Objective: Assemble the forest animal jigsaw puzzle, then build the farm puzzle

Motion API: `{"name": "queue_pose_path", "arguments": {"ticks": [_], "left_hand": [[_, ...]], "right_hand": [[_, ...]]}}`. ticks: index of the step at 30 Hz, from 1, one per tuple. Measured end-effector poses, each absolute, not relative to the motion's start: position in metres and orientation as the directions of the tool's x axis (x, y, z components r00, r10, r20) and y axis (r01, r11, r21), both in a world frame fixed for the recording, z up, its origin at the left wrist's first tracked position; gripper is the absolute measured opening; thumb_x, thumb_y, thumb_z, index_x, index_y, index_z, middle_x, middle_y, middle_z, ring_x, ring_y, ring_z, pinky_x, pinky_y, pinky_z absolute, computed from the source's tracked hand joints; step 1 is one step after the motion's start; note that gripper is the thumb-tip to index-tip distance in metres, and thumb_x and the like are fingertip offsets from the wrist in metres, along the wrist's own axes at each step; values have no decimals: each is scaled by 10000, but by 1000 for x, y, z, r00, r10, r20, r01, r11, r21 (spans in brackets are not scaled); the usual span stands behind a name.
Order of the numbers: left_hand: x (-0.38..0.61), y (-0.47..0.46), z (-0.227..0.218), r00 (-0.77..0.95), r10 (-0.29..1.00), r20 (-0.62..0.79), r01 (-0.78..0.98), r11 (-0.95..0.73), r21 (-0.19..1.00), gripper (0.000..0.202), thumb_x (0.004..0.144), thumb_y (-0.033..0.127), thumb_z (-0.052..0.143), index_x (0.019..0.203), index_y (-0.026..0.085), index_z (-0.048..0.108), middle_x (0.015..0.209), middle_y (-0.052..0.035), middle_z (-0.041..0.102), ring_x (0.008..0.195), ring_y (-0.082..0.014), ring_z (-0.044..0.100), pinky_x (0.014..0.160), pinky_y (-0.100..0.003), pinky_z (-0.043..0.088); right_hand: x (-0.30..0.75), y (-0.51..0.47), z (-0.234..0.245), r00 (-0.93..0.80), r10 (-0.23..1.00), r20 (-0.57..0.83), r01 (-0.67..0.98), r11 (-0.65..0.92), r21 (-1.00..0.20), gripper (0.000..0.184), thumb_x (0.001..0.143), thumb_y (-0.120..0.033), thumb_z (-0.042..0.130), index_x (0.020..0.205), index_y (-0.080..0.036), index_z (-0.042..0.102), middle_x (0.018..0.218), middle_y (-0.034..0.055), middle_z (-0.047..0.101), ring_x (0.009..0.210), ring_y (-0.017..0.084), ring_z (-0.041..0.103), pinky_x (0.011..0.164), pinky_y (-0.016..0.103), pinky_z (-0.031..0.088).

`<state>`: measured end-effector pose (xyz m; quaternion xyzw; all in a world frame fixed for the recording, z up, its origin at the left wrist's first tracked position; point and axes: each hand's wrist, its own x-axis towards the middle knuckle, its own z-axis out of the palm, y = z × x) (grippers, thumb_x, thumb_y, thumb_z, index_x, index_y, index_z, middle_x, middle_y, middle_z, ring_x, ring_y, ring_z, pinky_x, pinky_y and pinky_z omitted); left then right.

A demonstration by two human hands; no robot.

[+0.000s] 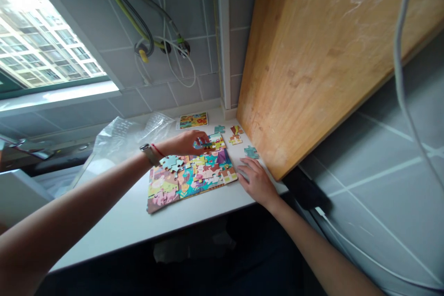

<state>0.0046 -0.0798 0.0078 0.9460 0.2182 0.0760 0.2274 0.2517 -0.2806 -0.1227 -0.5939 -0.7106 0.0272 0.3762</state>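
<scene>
A partly assembled jigsaw puzzle (190,182) was laid on a white counter (114,226), towards the far wall. A puzzle piece (215,141) at its far edge was pinched by the closed fingers of the left hand (185,143). The right hand (256,182) was held open, resting beside the puzzle's right edge. 2 teal pieces (251,151) and 2 orange pieces (236,135) lay loose to the far right. A picture card (193,120) was placed beyond the puzzle, a plastic bag (128,136) was bunched to the far left, and a wooden board (312,55) stood to the right.
</scene>
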Motion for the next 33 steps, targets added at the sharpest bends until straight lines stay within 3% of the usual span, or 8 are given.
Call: {"name": "queue_pose_path", "arguments": {"ticks": [3, 7, 12, 15, 17, 20, 24, 33], "left_hand": [[-51, -111, -1, 834, 529, 156, 425, -797, 429, 301, 919, 458, 722, 1060, 193, 728, 981, -69, 746, 823, -167, 695, 759, -296, 573], [-111, -167, -25, 776, 617, 131, 503, -731, 462, 232, 978, 439, 683, 1085, 240, 731, 1080, -73, 711, 974, -204, 695, 876, -339, 582], [-148, -210, -66, 667, 724, 176, 555, -641, 531, 81, 969, 260, 655, 1009, 237, 721, 1109, -81, 675, 999, -217, 672, 895, -339, 566], [-149, -215, -79, 623, 750, 224, 558, -626, 545, 121, 930, 187, 652, 1013, 242, 719, 1093, -76, 657, 1000, -227, 651, 905, -356, 550], [-146, -215, -81, 615, 745, 257, 535, -634, 558, 168, 907, 139, 645, 1019, 245, 711, 1105, -70, 642, 1022, -226, 639, 922, -356, 537], [-140, -218, -79, 634, 711, 305, 496, -676, 545, 288, 842, 40, 631, 1022, 254, 702, 1145, -61, 622, 1061, -228, 621, 940, -355, 514], [-135, -231, -72, 677, 656, 333, 425, -718, 551, 303, 841, 49, 630, 1051, 259, 689, 1172, -60, 613, 1063, -230, 627, 937, -359, 507], [-139, -246, -76, 692, 669, 271, 398, -667, 629, 236, 884, 53, 598, 1039, 226, 639, 1029, -36, 663, 933, -204, 638, 818, -311, 506]], "right_hand": [[252, -281, -122, -25, 859, 511, 829, 303, -470, 201, 980, -205, 617, 1093, -194, 783, 1300, 148, 716, 1299, 337, 621, 1107, 550, 549], [254, -281, -122, -28, 842, 539, 830, 320, -457, 206, 989, -211, 592, 1078, -205, 778, 1230, 131, 733, 1228, 317, 657, 1072, 524, 572], [255, -279, -121, -37, 792, 610, 844, 352, -405, 190, 997, -229, 605, 1085, -212, 773, 1185, 127, 742, 1174, 313, 676, 1013, 527, 594], [235, -281, -110, -55, 726, 686, 845, 399, -355, 198, 1000, -190, 607, 1109, -238, 765, 1127, 113, 749, 1160, 316, 668, 1007, 559, 581], [208, -285, -99, -141, 745, 652, 797, 477, -372, 236, 1002, -173, 612, 1177, -257, 745, 1179, 108, 738, 1185, 298, 663, 1018, 532, 586], [162, -291, -87, -367, 772, 519, 703, 596, -389, 421, 978, -257, 694, 1395, -275, 645, 1357, 121, 685, 1293, 311, 627, 1073, 527, 572], [121, -288, -84, -455, 770, 446, 677, 625, -388, 726, 911, -296, 793, 1568, -262, 486, 1462, 146, 632, 1353, 335, 597, 1111, 549, 550], [105, -283, -71, -507, 790, 345, 573, 608, -549, 323, 946, -184, 704, 1252, -283, 730, 1209, 83, 730, 1146, 255, 680, 998, 432, 600]]}}
